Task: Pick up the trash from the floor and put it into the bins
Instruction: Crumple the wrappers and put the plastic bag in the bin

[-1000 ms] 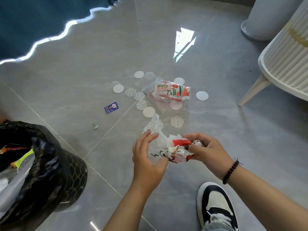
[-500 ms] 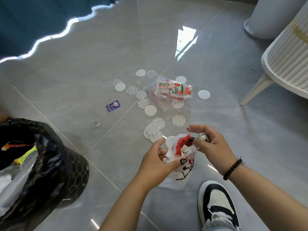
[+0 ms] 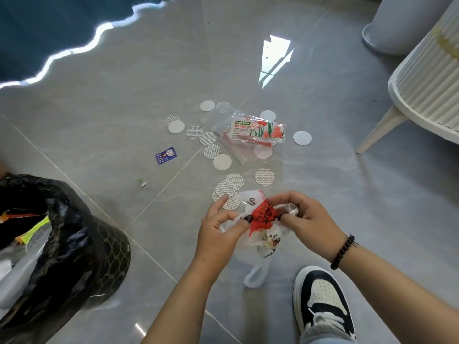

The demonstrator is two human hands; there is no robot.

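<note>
Head view, left to right: the bin (image 3: 109, 247), lined with a black bag (image 3: 64, 234), already holds wrappers and clear plastic. My left hand (image 3: 218, 227) pinches one side of the crumpled plastic bag (image 3: 260, 219) and my right hand (image 3: 305, 219) grips the other, both above the floor. Its loose handle dangles, so I judge it may unfurl or snag short of the bin. Round seals (image 3: 222, 162) and a printed packet (image 3: 257, 129) lie beyond.

Black-lined bin (image 3: 74, 244) cut off at the left edge; blue card (image 3: 166, 155) beyond it (print unreadably small).
</note>
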